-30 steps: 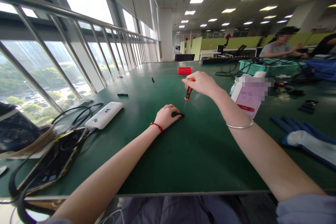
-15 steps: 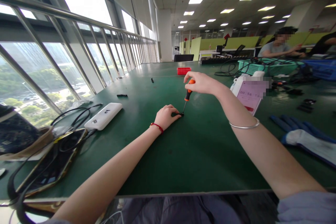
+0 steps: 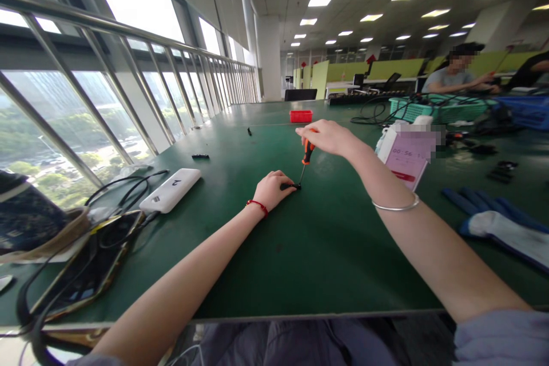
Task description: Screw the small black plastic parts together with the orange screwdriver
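My left hand [image 3: 271, 191] rests on the green table, its thumb and fingers closed on a small black part [image 3: 295, 186] whose exact kind I cannot make out. Above and to the right, my right hand [image 3: 328, 136] grips the orange and black handle of a screwdriver [image 3: 309, 151]. The screwdriver is nearly upright, and its thin shaft slants down so that the tip meets the right end of the black part. My left fingers cover much of that part.
A red tray [image 3: 301, 116] stands beyond my hands. Leftward lie a black strip [image 3: 200, 156], a white power bank [image 3: 170, 190] and a cabled phone [image 3: 88, 263]. A phone with a lit screen [image 3: 405, 154], blue-white gloves [image 3: 506, 229] and a green basket [image 3: 441, 111] are rightward; a person sits behind.
My right hand has turned slightly about the screwdriver handle, its fingers shifting a little left and down. The left hand and the black part stay in place.
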Demonstrator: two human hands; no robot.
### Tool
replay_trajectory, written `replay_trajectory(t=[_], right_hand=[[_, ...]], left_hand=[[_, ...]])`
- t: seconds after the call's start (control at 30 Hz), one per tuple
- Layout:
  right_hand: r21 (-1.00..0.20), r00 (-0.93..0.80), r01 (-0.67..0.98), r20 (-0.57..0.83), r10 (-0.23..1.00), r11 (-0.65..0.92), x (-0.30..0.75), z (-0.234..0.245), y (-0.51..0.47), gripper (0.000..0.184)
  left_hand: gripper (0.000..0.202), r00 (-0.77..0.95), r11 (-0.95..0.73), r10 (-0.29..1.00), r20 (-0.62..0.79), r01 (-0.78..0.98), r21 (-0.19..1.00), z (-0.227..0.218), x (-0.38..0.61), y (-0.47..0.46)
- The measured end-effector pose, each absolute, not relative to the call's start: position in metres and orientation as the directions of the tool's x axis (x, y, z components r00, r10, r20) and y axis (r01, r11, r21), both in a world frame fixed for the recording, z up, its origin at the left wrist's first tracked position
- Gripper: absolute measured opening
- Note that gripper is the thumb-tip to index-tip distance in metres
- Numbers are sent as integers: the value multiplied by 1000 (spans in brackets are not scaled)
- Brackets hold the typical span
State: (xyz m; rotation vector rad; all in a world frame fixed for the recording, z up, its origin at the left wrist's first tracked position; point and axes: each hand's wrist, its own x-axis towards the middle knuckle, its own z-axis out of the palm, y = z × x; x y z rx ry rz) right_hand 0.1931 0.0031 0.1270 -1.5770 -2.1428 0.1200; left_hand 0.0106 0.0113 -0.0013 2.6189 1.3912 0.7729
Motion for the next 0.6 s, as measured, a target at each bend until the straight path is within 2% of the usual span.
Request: replay_trajectory(t=[0.03,0.17,0.27,0.37,0.5,0.6], right_hand=[[-334,-227,880,331,916,339,193,127,3,40],[-329,-264,864,347,900,380,193,129,0,24],[-351,-260,865,299,918,359,193,130,-2,28],[-315,-241,885,324,915,344,193,130,-2,37],[-315,-275,864,355,893,392,192,128,0,25],[-348,-269,855,336,903,384,192,127,1,27]], left_hand=[[22,461,-586,794,395,754,298,-1,10,12],[21,486,-603,790,374,726,330,0,7,14],[20,496,-609,791,359,693,385,1,4,16],[18,468,-587,808,358,698,410,1,3,16],[17,473,-589,806,356,702,400,0,3,16],[17,480,-598,799,362,696,398,0,3,16]])
